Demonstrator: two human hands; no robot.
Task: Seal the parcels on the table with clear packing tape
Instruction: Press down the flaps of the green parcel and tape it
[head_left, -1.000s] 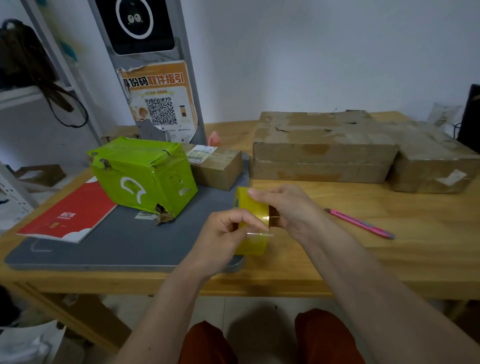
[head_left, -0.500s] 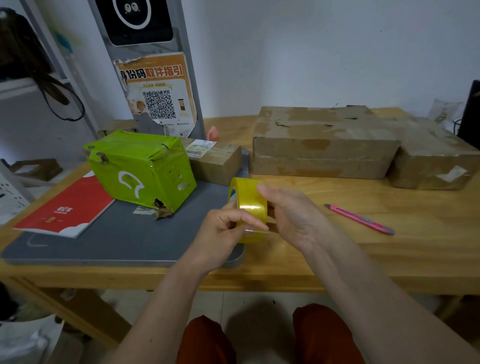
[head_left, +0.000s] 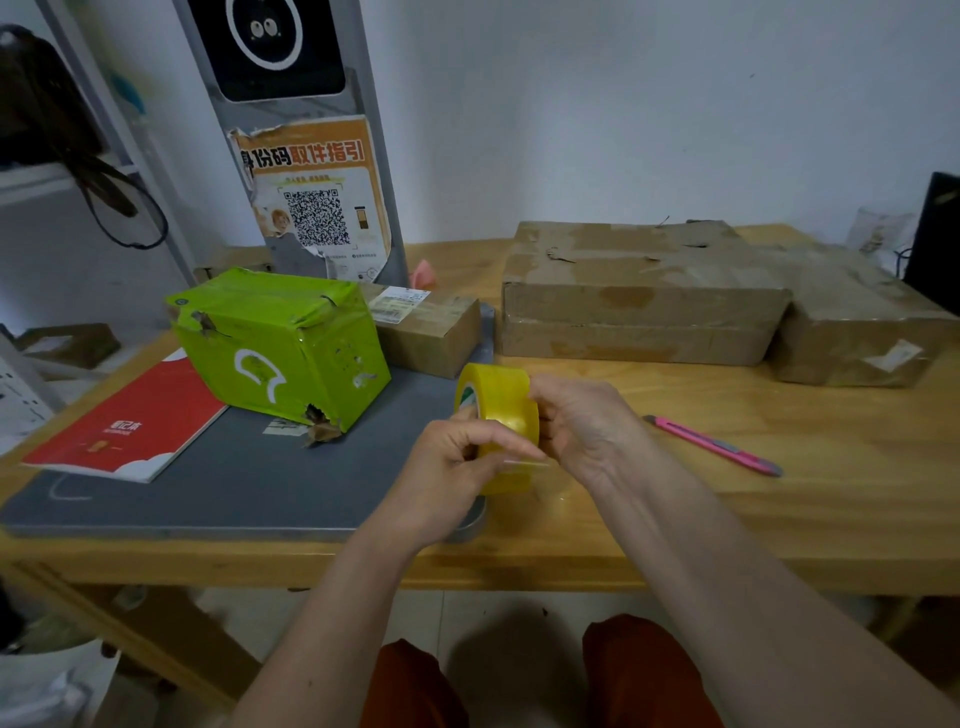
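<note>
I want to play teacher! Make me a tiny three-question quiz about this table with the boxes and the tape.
1. True or false: the tape roll is lying flat on the table.
2. Which thing lies to the right of both hands? A) red booklet B) pink cutter C) green parcel
3. Fill in: the green parcel sits on a ___ mat.

Key
1. False: the left hand and the right hand hold it up.
2. B, the pink cutter.
3. Grey, the mat.

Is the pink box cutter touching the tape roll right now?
Apart. The head view shows the pink box cutter lying on bare wood right of the right hand, which holds the tape roll.
</note>
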